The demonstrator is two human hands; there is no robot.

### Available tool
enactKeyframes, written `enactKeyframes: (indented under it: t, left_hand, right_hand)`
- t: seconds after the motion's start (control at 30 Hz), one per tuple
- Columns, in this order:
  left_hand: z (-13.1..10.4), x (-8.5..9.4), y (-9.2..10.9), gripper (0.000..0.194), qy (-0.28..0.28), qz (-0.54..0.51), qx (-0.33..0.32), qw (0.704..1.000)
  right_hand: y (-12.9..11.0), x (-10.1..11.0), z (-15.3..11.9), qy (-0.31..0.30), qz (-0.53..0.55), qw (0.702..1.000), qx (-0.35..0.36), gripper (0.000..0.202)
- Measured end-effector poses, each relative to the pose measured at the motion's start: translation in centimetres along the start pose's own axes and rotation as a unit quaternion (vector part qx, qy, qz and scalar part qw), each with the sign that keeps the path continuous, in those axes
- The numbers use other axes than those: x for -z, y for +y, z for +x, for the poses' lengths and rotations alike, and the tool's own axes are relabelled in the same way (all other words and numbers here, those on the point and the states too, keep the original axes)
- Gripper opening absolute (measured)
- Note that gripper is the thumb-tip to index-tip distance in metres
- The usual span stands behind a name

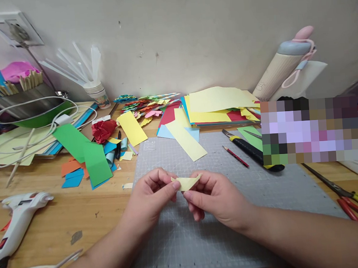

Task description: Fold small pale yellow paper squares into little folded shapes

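A small piece of folded pale yellow paper [187, 183] is held above the grey cutting mat [248, 231]. My left hand [154, 194] pinches its left end between thumb and fingers. At the other end, my right hand [214, 196] grips the lower right edge, its thumb in front. Parts of the paper behind the fingers are hidden. Beyond my hands, a pale yellow paper strip [190, 143] lies on the mat. To the right of that strip is a dark red pencil [235, 156], with a black and yellow utility knife [249, 150] farther right.
A white glue gun [23, 218] and its cable lie at left. Green paper strips [97, 165], a red crumpled paper flower [103, 131] and a black pen [118, 145] lie behind. Stacked coloured sheets [219, 99] stand by the wall. Scissors [343, 192] are at right, below a blurred patch.
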State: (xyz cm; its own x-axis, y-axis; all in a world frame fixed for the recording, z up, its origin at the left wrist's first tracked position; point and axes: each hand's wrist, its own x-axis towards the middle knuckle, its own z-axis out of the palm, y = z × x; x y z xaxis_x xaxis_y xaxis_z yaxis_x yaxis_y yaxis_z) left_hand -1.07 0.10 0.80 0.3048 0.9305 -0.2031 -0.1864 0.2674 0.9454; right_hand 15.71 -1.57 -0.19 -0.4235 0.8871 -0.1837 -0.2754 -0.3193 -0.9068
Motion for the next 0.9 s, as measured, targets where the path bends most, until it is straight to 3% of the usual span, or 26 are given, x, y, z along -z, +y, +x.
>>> enactKeyframes:
  t: [0.3, 0.53, 0.73, 0.9]
  left_hand:
    - [-0.14, -0.19, 0.35, 0.027, 0.003, 0.017, -0.021, 1.000]
    - [-0.21, -0.63, 0.66, 0.023, 0.022, 0.045, -0.052, 0.997]
    - [-0.33, -0.52, 0.54, 0.013, -0.028, 0.116, -0.051, 0.992]
    - [-0.40, -0.45, 0.72, 0.012, -0.031, 0.158, -0.051, 0.986]
  right_hand:
    - [0.06, 0.00, -0.04, 0.012, -0.014, 1.000, -0.001, 0.022]
    - [0.24, 0.24, 0.02, -0.027, 0.024, 0.999, 0.011, 0.021]
    - [0.07, 0.26, 0.12, 0.011, 0.044, 0.999, -0.017, 0.018]
    - [0.00, 0.25, 0.07, 0.003, 0.039, 0.999, -0.015, 0.019]
